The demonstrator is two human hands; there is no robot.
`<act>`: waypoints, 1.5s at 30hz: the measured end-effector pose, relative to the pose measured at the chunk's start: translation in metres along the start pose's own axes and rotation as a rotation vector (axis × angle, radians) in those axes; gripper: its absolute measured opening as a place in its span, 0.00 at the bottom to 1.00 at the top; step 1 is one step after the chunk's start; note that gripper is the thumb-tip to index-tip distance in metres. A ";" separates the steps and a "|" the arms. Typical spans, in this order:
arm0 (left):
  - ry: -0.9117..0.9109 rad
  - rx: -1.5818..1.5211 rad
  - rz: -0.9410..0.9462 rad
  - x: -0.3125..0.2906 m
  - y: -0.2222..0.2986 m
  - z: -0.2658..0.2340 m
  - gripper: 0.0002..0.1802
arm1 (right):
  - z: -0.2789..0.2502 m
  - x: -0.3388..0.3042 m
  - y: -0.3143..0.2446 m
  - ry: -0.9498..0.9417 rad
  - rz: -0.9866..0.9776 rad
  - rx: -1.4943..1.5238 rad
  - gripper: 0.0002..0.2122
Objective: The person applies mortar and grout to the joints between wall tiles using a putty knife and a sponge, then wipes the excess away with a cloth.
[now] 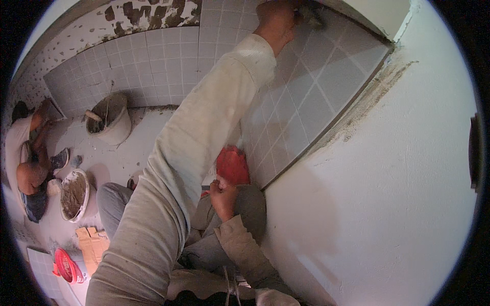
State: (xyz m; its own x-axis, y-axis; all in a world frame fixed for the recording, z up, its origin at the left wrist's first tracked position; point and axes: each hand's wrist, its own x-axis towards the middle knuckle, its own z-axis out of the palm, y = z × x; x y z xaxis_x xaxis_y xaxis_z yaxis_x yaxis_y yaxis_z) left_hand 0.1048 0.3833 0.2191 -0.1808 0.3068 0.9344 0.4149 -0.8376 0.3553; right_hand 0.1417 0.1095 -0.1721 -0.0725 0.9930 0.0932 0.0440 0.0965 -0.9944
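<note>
Grey gridded wall tiles (329,74) up, dark-smeared white strip (120,21) still untiled; your right hand (224,200) looks curled, left hand (277,24) up top, can't tell either's grip.

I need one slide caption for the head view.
Left hand raised by tiled wall, right hand low near red object.
</note>
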 end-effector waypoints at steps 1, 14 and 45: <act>-0.027 0.494 0.301 -0.001 0.003 -0.004 0.07 | 0.002 0.001 0.003 0.009 -0.029 -0.004 0.11; 0.192 -1.109 -0.723 -0.060 0.056 -0.029 0.04 | -0.001 -0.007 -0.010 0.081 -0.018 -0.102 0.11; 0.170 -1.220 -0.689 -0.033 0.059 0.006 0.08 | -0.001 -0.005 -0.024 0.044 0.014 0.026 0.10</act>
State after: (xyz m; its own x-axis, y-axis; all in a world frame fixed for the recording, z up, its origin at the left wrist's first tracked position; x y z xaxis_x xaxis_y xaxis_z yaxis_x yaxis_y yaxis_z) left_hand 0.1406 0.3266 0.2093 -0.1678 0.8255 0.5388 -0.8056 -0.4299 0.4078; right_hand 0.1425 0.1019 -0.1487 -0.0283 0.9963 0.0812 0.0184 0.0818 -0.9965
